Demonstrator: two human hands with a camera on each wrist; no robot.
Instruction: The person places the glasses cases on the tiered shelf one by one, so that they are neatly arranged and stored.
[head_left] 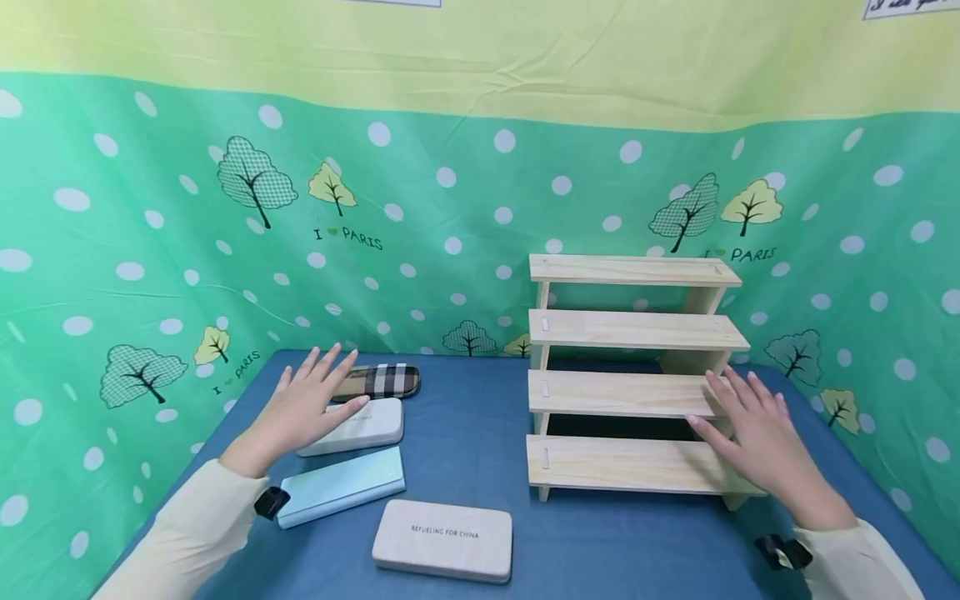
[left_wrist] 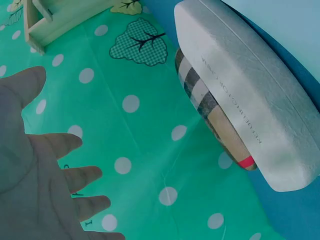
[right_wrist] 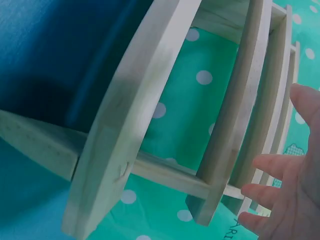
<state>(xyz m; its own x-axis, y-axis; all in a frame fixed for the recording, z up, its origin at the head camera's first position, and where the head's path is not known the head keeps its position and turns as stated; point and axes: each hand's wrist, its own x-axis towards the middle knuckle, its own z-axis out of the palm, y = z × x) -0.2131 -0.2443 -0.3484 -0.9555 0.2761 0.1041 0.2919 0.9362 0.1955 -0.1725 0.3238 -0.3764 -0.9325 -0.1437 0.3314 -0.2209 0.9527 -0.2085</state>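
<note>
Sweeping sideways, the right hand (head_left: pixel 761 437) could knock the four-tier wooden shelf (head_left: pixel 637 329) on the right, since it is so close to that end; a careless drop of the left hand (head_left: pixel 296 412) could shove the white hard case (head_left: pixel 381 423) into the plaid pouch (head_left: pixel 393 381) behind, at the blue table's (head_left: pixel 457 433) left. Both hands are empty, fingers spread; whether the right touches the shelf I cannot tell.
</note>
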